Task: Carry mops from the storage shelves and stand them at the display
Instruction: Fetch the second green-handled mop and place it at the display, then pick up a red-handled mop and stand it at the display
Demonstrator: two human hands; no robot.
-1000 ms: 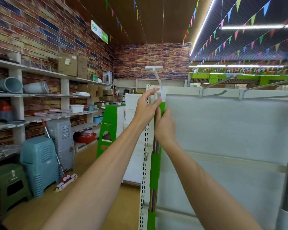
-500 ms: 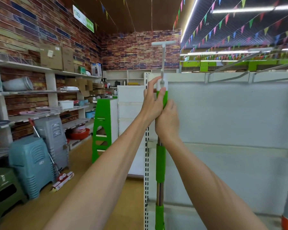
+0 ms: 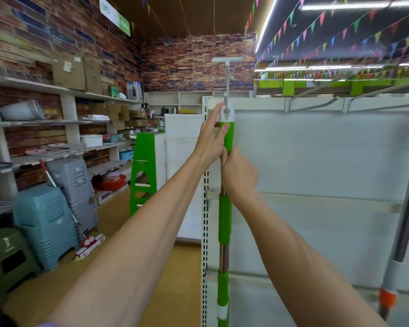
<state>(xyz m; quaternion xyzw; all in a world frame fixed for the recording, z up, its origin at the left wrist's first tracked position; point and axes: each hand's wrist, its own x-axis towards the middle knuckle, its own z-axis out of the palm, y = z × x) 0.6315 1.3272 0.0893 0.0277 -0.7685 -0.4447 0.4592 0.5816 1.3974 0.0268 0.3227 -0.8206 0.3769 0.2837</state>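
Note:
A mop with a green and steel handle (image 3: 224,223) stands upright against the left edge of the white display rack (image 3: 316,161). Its white top cap (image 3: 226,115) meets a white peg hook (image 3: 227,67) that sticks out from the rack's top. My left hand (image 3: 210,140) is high on the handle just under the cap, its fingers stretched out and touching the pole. Below it, my right hand (image 3: 240,175) grips the green sleeve. The mop's head is out of view below.
A second mop pole (image 3: 404,223), steel with an orange collar, stands at the rack's right edge. On the left are storage shelves (image 3: 64,123), stacked plastic stools (image 3: 45,220), a red-and-white mop (image 3: 90,244) leaning on them and a green step stool (image 3: 143,166).
My view has come closer to the rack. My left hand's fingers have loosened from a wrap round the handle top to straight. The right hand keeps its hold.

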